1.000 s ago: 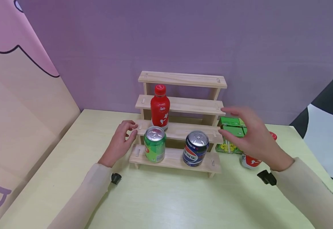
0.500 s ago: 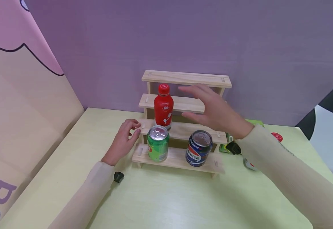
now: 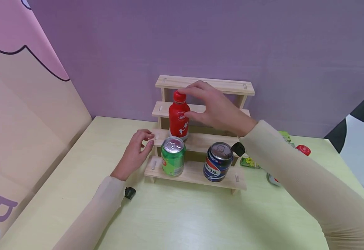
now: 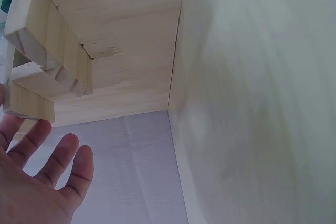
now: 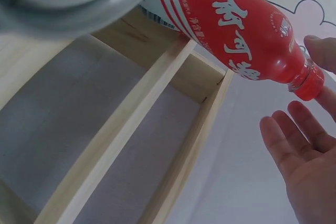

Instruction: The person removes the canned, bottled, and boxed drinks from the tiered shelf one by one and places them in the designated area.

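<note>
A red bottle (image 3: 179, 118) stands upright on the second step from the bottom of the wooden stepped rack (image 3: 200, 173). My right hand (image 3: 217, 108) is at its upper part, fingers spread around the cap and neck; in the right wrist view the hand (image 5: 310, 156) has its fingers apart beside the red cap (image 5: 310, 81), not closed round it. My left hand (image 3: 135, 152), loosely bent, is at the rack's left end, fingertips by the second step; the left wrist view shows its fingers (image 4: 55, 161) at the wood. On the lowest step stand a green can (image 3: 173, 157) and a dark blue can (image 3: 218, 162).
Right of the rack, partly behind my right sleeve, are green packages (image 3: 249, 163) and another bottle with a red cap (image 3: 303, 150). A purple wall (image 3: 200, 38) rises behind the light table (image 3: 182, 215).
My right hand has moved left from the rack's right side to the red bottle's top. My left hand has stayed at the rack's left end. The camera view has shifted slightly.
</note>
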`<state>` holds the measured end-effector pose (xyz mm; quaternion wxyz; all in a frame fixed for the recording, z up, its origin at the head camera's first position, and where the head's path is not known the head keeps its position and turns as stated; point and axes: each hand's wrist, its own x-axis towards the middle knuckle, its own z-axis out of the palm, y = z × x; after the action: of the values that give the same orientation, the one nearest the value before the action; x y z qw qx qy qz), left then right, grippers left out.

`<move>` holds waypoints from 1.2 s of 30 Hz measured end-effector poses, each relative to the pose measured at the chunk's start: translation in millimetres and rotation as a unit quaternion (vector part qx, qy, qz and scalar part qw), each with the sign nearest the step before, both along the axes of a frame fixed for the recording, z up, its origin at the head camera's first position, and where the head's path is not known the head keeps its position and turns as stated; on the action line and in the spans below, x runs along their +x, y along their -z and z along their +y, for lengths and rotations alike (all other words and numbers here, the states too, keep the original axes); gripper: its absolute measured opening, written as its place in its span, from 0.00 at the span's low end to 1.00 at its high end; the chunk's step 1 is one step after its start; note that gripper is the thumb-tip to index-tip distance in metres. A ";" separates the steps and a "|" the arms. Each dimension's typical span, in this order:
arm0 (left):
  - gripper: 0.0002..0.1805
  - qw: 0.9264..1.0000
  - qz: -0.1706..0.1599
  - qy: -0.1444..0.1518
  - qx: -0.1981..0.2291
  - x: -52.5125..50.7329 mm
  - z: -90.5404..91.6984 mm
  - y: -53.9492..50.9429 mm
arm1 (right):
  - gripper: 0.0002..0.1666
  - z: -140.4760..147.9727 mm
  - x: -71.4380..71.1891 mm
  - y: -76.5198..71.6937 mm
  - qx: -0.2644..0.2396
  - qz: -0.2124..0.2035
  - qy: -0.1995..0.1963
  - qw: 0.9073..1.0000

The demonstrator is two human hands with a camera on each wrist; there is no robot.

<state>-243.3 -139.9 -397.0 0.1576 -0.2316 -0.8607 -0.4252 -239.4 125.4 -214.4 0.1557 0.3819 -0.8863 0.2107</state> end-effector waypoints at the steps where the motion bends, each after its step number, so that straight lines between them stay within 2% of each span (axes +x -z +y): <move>1: 0.11 1.000 -0.001 -0.001 -0.001 0.1 0.1 -0.2 | 0.38 -0.9 -0.4 0.4 -0.003 -0.003 0.002 1.000; 9: 0.11 1.000 -0.003 -0.005 -0.005 1.4 0.9 0.5 | 0.39 -7.7 -2.1 2.6 -0.013 -0.083 0.004 0.996; 13: 0.12 1.000 -0.002 -0.004 -0.008 1.4 1.4 1.2 | 0.37 -6.3 0.6 -1.5 0.002 -0.096 0.023 0.995; 18: 0.12 1.000 -0.002 -0.002 -0.006 0.2 0.2 1.1 | 0.30 -4.8 5.8 -6.8 0.002 -0.108 0.039 0.993; 21: 0.12 1.000 0.004 0.002 -0.001 -1.1 -0.2 1.3 | 0.26 -4.6 8.0 -7.5 0.002 -0.097 0.042 0.994; 25: 0.11 1.000 0.011 0.004 0.000 -1.7 -0.1 2.8 | 0.24 -3.2 9.2 -3.0 0.000 -0.059 0.028 0.998; 28: 0.11 1.000 0.007 0.003 -0.003 -1.1 0.4 3.6 | 0.23 -0.1 11.8 0.8 -0.014 -0.045 0.020 0.999; 31: 0.11 1.000 0.002 0.003 -0.004 -1.0 1.1 4.1 | 0.22 5.3 15.3 2.4 -0.027 -0.029 0.025 0.999; 36: 0.11 1.000 0.006 0.006 -0.004 -1.7 2.1 4.5 | 0.21 22.2 22.7 -2.4 -0.060 0.020 0.043 0.997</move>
<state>-244.9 -137.7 -401.5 0.1596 -0.2397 -0.8599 -0.4216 -216.7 147.6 -211.9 0.2055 0.3376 -0.8842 0.2491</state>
